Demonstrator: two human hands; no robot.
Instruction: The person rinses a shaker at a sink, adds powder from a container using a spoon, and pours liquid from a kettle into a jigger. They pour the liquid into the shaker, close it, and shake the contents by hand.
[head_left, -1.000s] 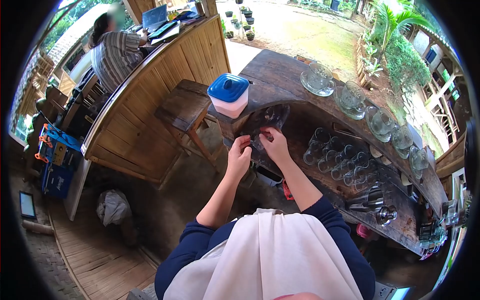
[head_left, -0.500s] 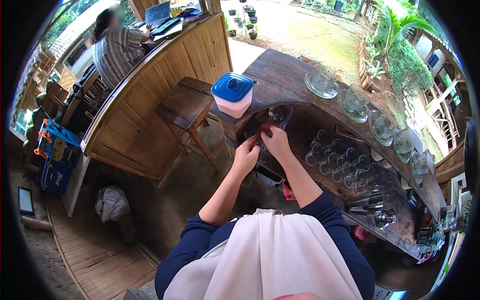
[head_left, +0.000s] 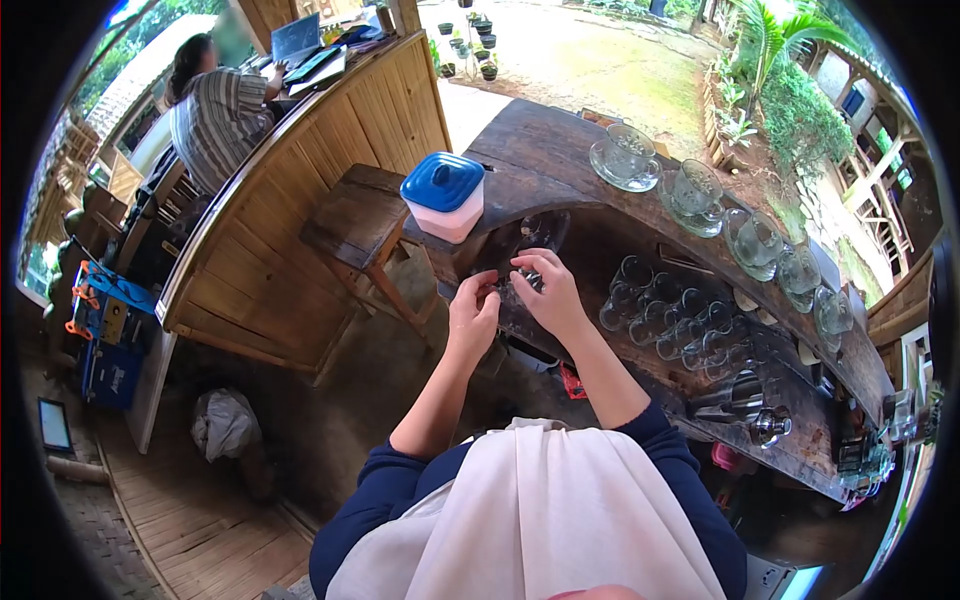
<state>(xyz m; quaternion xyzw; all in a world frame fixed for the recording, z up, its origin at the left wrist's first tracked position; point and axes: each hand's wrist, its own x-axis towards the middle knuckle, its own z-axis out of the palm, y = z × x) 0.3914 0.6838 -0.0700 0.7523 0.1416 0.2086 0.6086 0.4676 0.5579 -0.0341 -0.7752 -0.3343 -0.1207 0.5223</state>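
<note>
Small item (head_left: 512,283): held just over the near edge of the table (head_left: 560,150); too small to be identified.
Left hand (head_left: 474,312): fingers pinched closed on the item.
Right hand (head_left: 550,298): fingers curled closed on its other side.
Step in hand: the item is judged to be worked apart between both hands.
Next move: a firm two-sided pinch is called for, kept clear of the blue-lidded container (head_left: 443,195) and the glass mugs (head_left: 665,315).

Tub (head_left: 443,195) is on the counter (head_left: 545,150) left of the left hand (head_left: 473,315), glasses (head_left: 670,315) cluster right of the right hand (head_left: 550,295). 5 cups (head_left: 697,188) line the far edge.
</note>
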